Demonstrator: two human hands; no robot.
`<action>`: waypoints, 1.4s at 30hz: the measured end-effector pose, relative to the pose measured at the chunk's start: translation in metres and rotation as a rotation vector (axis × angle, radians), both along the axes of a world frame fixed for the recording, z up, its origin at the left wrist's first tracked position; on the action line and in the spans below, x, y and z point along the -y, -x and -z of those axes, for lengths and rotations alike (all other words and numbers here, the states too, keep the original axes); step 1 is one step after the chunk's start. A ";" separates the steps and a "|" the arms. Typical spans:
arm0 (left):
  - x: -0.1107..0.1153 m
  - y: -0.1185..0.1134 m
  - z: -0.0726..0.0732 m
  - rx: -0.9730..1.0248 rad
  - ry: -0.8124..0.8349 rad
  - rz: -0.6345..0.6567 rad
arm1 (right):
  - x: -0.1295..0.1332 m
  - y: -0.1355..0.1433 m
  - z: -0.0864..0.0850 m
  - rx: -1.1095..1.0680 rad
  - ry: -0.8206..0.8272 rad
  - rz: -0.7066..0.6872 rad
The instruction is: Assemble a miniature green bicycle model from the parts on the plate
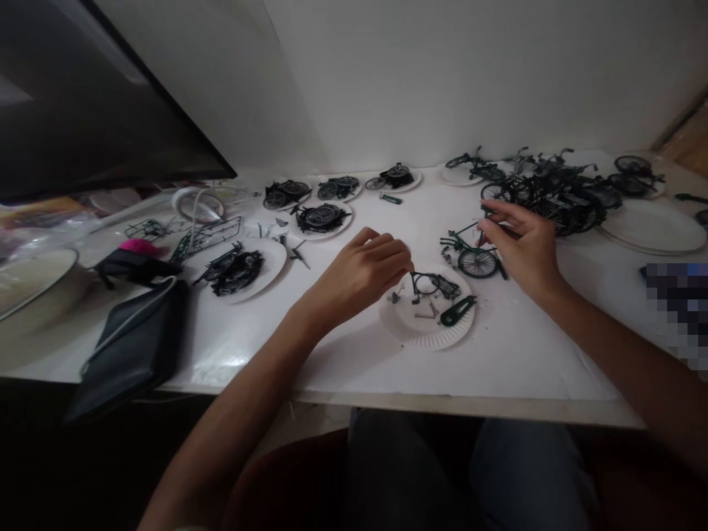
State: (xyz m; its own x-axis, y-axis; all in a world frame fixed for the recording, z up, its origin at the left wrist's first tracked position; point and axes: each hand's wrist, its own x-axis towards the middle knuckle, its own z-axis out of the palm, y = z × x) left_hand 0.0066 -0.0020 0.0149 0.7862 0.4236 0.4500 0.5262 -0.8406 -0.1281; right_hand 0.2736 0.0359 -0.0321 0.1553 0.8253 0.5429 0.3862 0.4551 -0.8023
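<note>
My right hand [520,240] pinches a small green model bicycle [462,247] between thumb and fingers. Its spoked wheel faces me, and the fingers hide part of its upper end. Over the left rim of a white paper plate [425,341], my left hand [370,269] is closed with its fingertips together. Whether a small piece is between those fingertips, I cannot make out. Lying on the plate are a dark curved part [420,287], a green chain guard [458,311] and small grey metal pieces [425,313].
Several model bicycles [558,192] are heaped at the back right, beside stacked plates [656,227]. Plates of black bicycle parts [237,269] stand left and behind. A monitor [99,103], a black case [138,332] and a bowl [44,287] occupy the left. The table edge [442,402] runs in front.
</note>
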 end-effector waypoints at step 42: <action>-0.009 0.015 0.001 0.159 0.189 -0.188 | 0.006 0.004 -0.003 0.067 0.043 -0.024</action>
